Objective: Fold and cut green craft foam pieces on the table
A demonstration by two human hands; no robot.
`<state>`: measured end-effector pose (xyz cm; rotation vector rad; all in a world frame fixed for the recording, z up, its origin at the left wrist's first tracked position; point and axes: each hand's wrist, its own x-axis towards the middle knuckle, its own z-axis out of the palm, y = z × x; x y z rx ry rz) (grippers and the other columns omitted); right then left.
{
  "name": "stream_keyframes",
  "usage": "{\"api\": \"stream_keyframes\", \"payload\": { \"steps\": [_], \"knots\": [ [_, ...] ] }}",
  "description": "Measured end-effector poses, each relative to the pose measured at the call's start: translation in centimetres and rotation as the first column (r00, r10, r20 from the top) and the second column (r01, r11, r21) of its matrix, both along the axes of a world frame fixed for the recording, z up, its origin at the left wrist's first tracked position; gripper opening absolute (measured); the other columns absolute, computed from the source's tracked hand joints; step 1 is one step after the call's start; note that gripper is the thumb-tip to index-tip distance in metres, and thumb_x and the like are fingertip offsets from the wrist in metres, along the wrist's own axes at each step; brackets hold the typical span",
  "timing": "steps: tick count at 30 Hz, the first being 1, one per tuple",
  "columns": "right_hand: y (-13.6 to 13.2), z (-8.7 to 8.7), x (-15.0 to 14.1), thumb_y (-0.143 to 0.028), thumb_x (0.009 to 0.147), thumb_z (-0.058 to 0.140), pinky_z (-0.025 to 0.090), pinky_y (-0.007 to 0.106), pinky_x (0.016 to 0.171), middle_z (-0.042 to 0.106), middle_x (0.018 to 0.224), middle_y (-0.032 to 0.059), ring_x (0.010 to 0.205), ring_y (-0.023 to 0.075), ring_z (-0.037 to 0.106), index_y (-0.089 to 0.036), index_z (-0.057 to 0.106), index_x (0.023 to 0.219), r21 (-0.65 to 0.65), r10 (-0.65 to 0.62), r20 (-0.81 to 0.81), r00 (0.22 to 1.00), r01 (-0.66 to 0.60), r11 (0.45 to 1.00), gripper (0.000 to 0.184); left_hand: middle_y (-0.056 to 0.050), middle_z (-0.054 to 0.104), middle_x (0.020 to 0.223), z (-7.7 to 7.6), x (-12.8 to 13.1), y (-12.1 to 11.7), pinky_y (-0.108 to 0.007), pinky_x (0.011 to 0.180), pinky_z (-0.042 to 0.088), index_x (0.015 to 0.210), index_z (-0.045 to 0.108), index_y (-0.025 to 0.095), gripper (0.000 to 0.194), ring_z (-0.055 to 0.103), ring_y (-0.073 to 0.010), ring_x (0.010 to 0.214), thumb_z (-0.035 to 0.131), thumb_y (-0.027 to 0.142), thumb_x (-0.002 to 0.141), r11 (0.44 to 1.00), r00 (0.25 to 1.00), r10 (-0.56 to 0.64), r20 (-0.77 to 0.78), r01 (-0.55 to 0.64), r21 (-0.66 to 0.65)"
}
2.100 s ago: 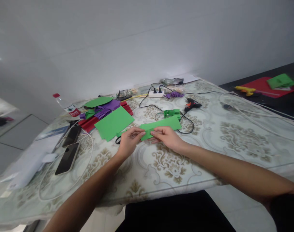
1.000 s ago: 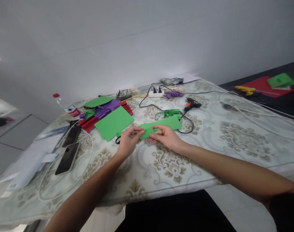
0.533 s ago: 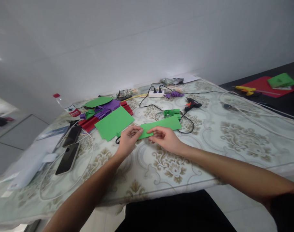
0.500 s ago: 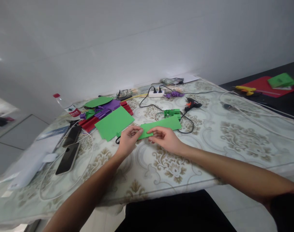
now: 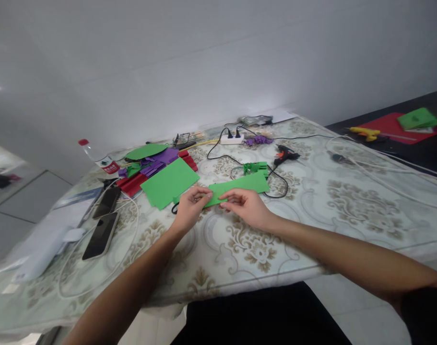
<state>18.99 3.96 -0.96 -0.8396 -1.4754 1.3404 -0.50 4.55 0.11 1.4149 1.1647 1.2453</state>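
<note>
Your right hand has loosened from its pinch at the middle of the green piece, and its thumb and forefinger now sit slightly parted at the piece's right end; you cannot tell from this view whether they grip it. Your left hand pinches the left end between thumb and fingers. You have the piece above the table, a little back from the middle of its near edge, with the green strip just beyond. Green sheets lie to the left of your hands, partly over red strips. Beyond the green strip you see the fringed piece, and the black glue gun lies to its right. Toward the far edge is the power strip, beside the purple piece. Two phones lie near the left edge, with a bottle beyond them.
</note>
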Motion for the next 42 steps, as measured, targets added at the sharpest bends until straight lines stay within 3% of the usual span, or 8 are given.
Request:
{"api": "stream_keyframes", "payload": {
  "steps": [21, 26, 31, 42],
  "knots": [
    [-0.13, 0.24, -0.02, -0.034, 0.075, 0.078, 0.058, 0.031, 0.073, 0.076, 0.079, 0.0043, 0.069, 0.0176, 0.071, -0.018, 0.074, 0.092, 0.025, -0.024, -0.027, 0.999, 0.025, 0.999, 0.024, 0.002, 0.066, 0.065, -0.11, -0.01, 0.17, -0.022, 0.051, 0.052, 0.089, 0.068, 0.016, 0.037, 0.059, -0.0096, 0.053, 0.082, 0.044, 0.07, 0.998, 0.997, -0.036, 0.071, 0.039, -0.045],
    [0.17, -0.31, 0.12, -0.034, 0.076, 0.078, 0.058, 0.03, 0.07, 0.077, 0.08, 0.0055, 0.069, 0.0183, 0.072, -0.017, 0.076, 0.089, 0.082, 0.014, 0.007, 1.0, -0.015, 0.997, 0.021, 0.004, 0.062, 0.062, -0.07, -0.2, 0.17, -0.021, 0.053, 0.05, 0.09, 0.064, 0.016, 0.038, 0.058, -0.0089, 0.051, 0.082, 0.043, 0.071, 0.991, 0.993, -0.097, 0.064, 0.102, -0.087],
    [0.04, -0.44, 0.11, -0.031, 0.078, 0.076, 0.057, 0.029, 0.067, 0.078, 0.08, 0.0056, 0.071, 0.0188, 0.073, -0.017, 0.076, 0.089, 0.11, 0.047, 0.065, 0.997, -0.054, 0.992, 0.019, 0.005, 0.059, 0.057, 0.21, -0.04, 0.13, -0.02, 0.052, 0.049, 0.079, 0.06, 0.016, 0.037, 0.056, -0.0084, 0.05, 0.083, 0.045, 0.07, 0.976, 0.983, -0.177, 0.04, 0.181, -0.119],
    [-0.27, 0.01, 0.17, -0.028, 0.082, 0.072, 0.053, 0.028, 0.066, 0.078, 0.082, 0.0062, 0.072, 0.0188, 0.071, -0.016, 0.077, 0.089, 0.212, 0.025, 0.162, 0.986, -0.06, 0.975, 0.015, 0.002, 0.062, 0.06, 0.24, -0.01, 0.18, -0.022, 0.052, 0.049, 0.079, 0.065, 0.015, 0.041, 0.057, -0.0101, 0.051, 0.081, 0.052, 0.071, 0.949, 0.967, -0.242, 0.08, 0.253, -0.186]
  ]
}}
